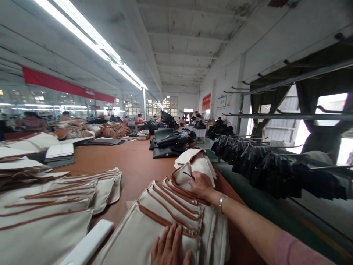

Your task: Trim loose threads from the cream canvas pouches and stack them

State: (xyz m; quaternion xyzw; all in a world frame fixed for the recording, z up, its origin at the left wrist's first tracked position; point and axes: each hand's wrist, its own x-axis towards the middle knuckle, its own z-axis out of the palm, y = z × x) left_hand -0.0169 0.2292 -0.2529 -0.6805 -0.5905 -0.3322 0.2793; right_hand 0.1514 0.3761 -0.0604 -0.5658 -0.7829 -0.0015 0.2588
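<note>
The right hand (202,186) is narrowed around a thin dark tool (189,176), whose free end sticks out to the left over the far part of the near row of cream pieces (165,224). What kind of tool it is, I cannot tell. A silvery bracelet (222,203) circles that wrist, and a pink sleeve (296,247) shows at the near right. The left hand (169,244) lies with its fingers long and slightly spread on the nearest piece of the same row, its near part cut off by the view's edge.

The pieces overlap one another, their brown edging showing in bands, on the brown tabletop (132,156). Just left of them lies a long white object (88,241), set at a slant. Farther left is a second row of cream pieces (49,206), also edged in brown, with white and dark grey sheets (60,152) beyond it.

At the far end of the table sits a pile of black items (165,141). On the right, dark bags (261,169) hang from a metal rack (303,116). Other people (31,120) are in the far background.
</note>
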